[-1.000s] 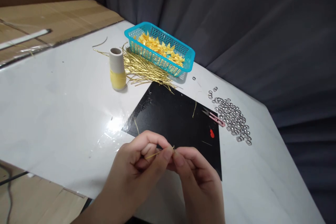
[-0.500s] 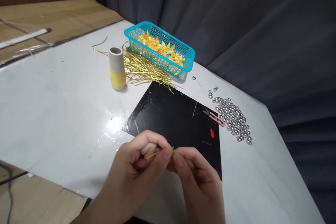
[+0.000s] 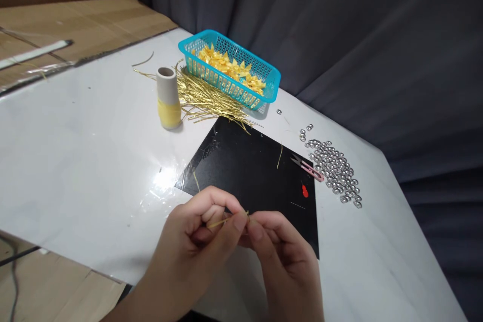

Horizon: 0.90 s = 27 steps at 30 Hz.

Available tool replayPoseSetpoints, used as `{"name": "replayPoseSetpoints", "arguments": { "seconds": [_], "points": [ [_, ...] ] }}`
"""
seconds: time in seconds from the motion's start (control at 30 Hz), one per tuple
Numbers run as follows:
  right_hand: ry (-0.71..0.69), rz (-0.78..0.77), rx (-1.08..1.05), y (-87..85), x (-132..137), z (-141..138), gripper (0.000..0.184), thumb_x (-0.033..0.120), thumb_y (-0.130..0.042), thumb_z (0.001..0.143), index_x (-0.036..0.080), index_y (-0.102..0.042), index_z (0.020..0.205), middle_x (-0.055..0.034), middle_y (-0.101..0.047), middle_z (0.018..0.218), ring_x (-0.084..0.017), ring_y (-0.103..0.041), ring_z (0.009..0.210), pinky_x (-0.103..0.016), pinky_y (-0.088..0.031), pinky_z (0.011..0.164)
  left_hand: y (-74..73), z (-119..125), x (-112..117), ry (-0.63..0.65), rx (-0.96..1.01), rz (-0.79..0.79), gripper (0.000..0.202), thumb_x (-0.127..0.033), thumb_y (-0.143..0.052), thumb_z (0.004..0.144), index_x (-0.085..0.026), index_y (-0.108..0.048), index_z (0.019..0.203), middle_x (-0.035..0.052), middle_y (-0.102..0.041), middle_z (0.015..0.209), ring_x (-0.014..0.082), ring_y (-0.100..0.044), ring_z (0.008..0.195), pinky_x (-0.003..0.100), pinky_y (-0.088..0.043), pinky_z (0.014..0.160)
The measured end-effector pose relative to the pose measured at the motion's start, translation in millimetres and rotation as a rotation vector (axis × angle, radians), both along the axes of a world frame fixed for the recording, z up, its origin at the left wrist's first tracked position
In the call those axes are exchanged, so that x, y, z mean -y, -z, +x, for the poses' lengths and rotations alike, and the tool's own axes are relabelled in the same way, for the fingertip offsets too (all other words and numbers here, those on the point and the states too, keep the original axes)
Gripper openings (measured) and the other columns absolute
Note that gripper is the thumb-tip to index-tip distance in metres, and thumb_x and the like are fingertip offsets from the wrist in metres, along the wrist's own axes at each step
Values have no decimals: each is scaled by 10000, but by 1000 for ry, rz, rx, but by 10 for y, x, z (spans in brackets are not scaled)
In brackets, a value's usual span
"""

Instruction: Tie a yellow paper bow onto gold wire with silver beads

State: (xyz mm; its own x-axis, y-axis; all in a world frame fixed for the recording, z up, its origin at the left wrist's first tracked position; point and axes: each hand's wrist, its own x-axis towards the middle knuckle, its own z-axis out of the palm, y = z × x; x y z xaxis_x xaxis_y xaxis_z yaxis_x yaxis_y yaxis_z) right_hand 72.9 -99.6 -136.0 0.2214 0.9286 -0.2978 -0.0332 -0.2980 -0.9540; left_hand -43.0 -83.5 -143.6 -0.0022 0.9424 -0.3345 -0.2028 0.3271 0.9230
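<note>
Between thumb and forefinger, my left hand (image 3: pixel 206 241) pinches a thin gold cord (image 3: pixel 218 223), whose tail sticks out leftward over the curled fingers. My right hand (image 3: pixel 281 251) is closed in a pinch right beside it, fingertips nearly touching the left ones at the cord's small upper end. Whether it grips that same cord is too small to make out for certain. Both hands are over the near edge of a black mat (image 3: pixel 245 166). On the mat lie pink thread snips (image 3: pixel 307 168), a small red piece (image 3: pixel 305 191) and a thin needle-like sliver (image 3: pixel 298 205).
Silver ring-like beads (image 3: pixel 334 168) are heaped on the right of the white table (image 3: pixel 94 161). A blue basket (image 3: pixel 271 85) of yellow ribbon flowers (image 3: pixel 230 67) stands at the back, with a bundle of gold cords (image 3: pixel 211 100) before it. A thread spool (image 3: pixel 168 103) stands upright left of them.
Almost nothing differs. Both hands keep their pinch in the same place, with only a very slight shift of the fingertips.
</note>
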Motion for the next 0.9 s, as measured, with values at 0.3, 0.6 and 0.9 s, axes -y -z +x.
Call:
{"name": "replayPoseSetpoints", "arguments": {
  "seconds": [0.3,0.6,0.9],
  "points": [
    [37,-55,-108,14,-9,-8,209,420,-801,727,224,-729,717,-9,-742,665,-194,-734,688,-279,-607,695,14,-8,-3,-16,-21,12,251,-402,-648,803,-192,-600,675,-83,-256,504,76,-223,465,178,-220,432],
    [-28,-129,-224,46,-23,65,264,454,-773,762,197,-716,751,-42,-756,710,-202,-727,683,-323,-582,730,55,-4,17,-26,-8,-16,294,-475,-663,797,-204,-606,700,-67,-301,508,103,-351,480,180,-271,440],
    [36,-61,-85,12,3,3,190,411,-787,748,230,-731,731,1,-736,657,-174,-723,661,-255,-593,690,-1,0,-2,-6,23,-12,256,-406,-647,806,-188,-595,681,-90,-238,510,69,-201,467,176,-199,440]
  ]
}}
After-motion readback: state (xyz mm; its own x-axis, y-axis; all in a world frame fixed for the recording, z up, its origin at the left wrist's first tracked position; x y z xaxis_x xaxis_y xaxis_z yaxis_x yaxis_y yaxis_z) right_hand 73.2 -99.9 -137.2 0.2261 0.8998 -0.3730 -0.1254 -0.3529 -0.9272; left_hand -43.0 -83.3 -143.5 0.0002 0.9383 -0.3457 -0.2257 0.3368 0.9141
